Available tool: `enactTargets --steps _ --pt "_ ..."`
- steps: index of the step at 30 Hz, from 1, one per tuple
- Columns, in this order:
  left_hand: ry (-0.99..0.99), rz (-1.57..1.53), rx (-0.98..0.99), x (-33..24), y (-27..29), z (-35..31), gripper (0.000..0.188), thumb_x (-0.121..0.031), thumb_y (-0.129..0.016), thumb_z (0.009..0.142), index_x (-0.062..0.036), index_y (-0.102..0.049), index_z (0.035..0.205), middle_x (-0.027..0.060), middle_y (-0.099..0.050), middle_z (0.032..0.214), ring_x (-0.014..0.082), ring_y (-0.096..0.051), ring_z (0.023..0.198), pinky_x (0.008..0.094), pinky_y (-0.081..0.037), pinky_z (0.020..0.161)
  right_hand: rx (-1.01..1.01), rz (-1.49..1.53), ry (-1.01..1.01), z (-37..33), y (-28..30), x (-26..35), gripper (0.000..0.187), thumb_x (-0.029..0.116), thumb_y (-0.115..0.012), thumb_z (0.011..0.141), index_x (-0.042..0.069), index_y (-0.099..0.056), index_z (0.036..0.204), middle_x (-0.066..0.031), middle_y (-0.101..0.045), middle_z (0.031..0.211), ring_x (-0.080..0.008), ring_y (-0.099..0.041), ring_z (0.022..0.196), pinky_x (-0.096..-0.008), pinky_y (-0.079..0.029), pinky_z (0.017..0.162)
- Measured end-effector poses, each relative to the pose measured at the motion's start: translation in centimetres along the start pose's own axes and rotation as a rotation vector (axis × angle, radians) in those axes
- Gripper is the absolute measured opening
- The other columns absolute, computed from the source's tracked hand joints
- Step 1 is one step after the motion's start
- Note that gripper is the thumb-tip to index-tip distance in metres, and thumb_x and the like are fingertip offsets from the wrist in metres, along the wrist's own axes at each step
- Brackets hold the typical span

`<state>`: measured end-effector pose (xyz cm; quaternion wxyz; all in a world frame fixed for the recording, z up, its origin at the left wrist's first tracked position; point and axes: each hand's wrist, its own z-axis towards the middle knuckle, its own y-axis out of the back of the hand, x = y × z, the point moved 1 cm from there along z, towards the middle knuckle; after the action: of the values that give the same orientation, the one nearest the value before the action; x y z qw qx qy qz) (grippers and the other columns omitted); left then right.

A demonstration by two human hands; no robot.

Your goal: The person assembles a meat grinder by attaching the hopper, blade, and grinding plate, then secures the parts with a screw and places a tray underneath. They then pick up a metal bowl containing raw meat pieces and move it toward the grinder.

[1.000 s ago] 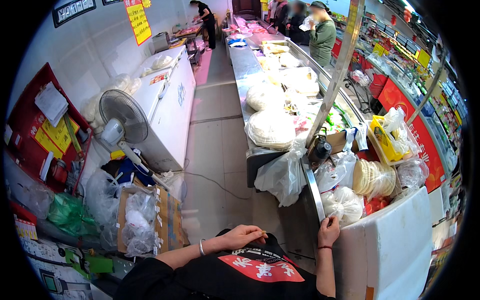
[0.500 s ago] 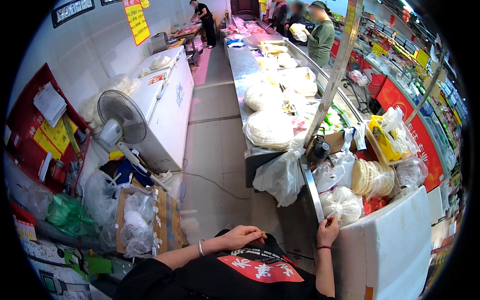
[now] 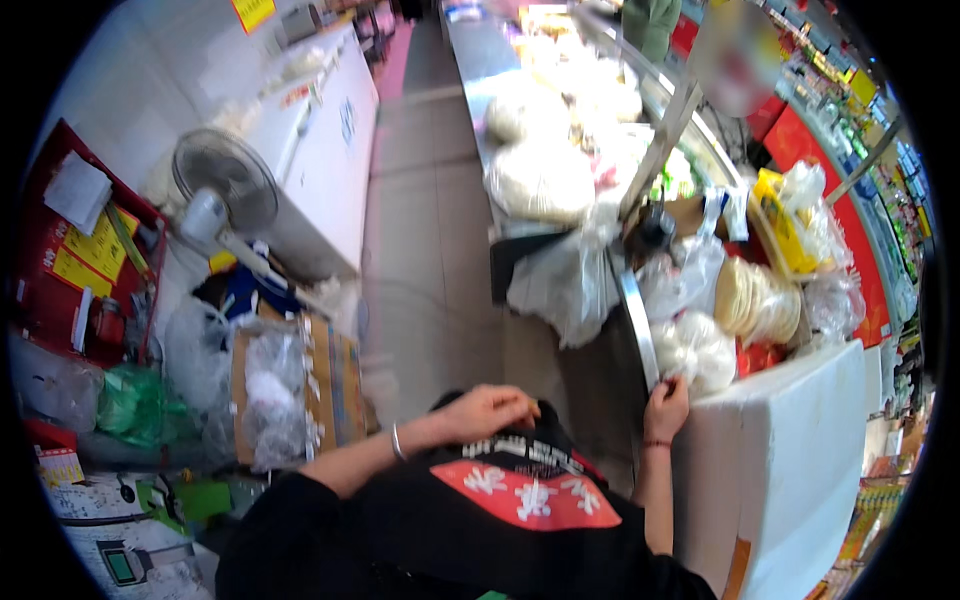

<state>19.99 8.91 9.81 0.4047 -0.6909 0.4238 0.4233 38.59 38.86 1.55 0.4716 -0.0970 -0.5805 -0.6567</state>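
Observation:
In front of my black apron [image 3: 400, 500], with its red printed patch, my left hand [image 3: 492, 410] is closed with its fingers curled. Something small and yellowish shows at its fingertips, too small to name. My right hand [image 3: 667, 408] has its fingers closed on the metal edge [image 3: 638, 325] at the end of the counter. Just beyond that hand sits a knotted clear bag of white food [image 3: 697, 352]. Bagged stacks of pale round flatbreads [image 3: 752, 303] lie further right. A white foam box [image 3: 790, 440] stands beside my right forearm.
A cardboard box of plastic bags [image 3: 335, 385] is on the floor at left, near a standing fan [image 3: 225, 185] and a white chest freezer [image 3: 320, 150]. Large white bags [image 3: 540, 180] cover the counter ahead. A person in green [image 3: 650, 25] stands beyond it.
The view has tipped downward, so the far counter end and most people there have left the picture. Both hands keep about the same pose, the right still at the metal edge.

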Motion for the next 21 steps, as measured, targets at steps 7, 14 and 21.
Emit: enactTargets --steps 7,14,21 --pt "0.03 -0.066 -0.046 0.0 2.5 -0.7 0.032 -0.023 -0.045 0.102 0.0036 -0.059 0.111 0.0088 -0.066 0.101 0.014 -0.062 0.096 0.0284 -0.049 0.088 -0.268 0.124 0.116 -1.1 1.4 3.6 0.023 -0.001 -0.05 0.084 -0.001 -0.056 0.106 -0.0153 -0.058 0.105 -0.0286 -0.058 0.09 -0.0374 -0.048 0.077" --pt "0.055 -0.164 -0.188 0.1 8.0 -0.4 0.022 -0.019 -0.049 0.1 0.0019 -0.057 0.1 0.0099 -0.064 0.103 0.014 -0.062 0.097 0.0282 -0.05 0.089 0.098 0.254 0.467 -0.7 -6.2 13.7 0.025 0.001 -0.058 0.079 0.001 -0.057 0.104 -0.0186 -0.058 0.112 -0.0335 -0.056 0.099 -0.0402 -0.047 0.084" --pt "-0.009 -0.132 -0.339 -0.9 17.9 1.8 0.024 -0.015 -0.063 0.092 -0.0001 -0.055 0.076 0.0057 -0.065 0.09 0.0033 -0.049 0.075 0.0209 -0.044 0.067 0.388 0.166 0.497 9.1 -20.4 23.2 0.041 0.013 -0.067 0.083 -0.003 -0.055 0.118 -0.0221 -0.055 0.124 -0.0378 -0.052 0.113 -0.042 -0.042 0.098"
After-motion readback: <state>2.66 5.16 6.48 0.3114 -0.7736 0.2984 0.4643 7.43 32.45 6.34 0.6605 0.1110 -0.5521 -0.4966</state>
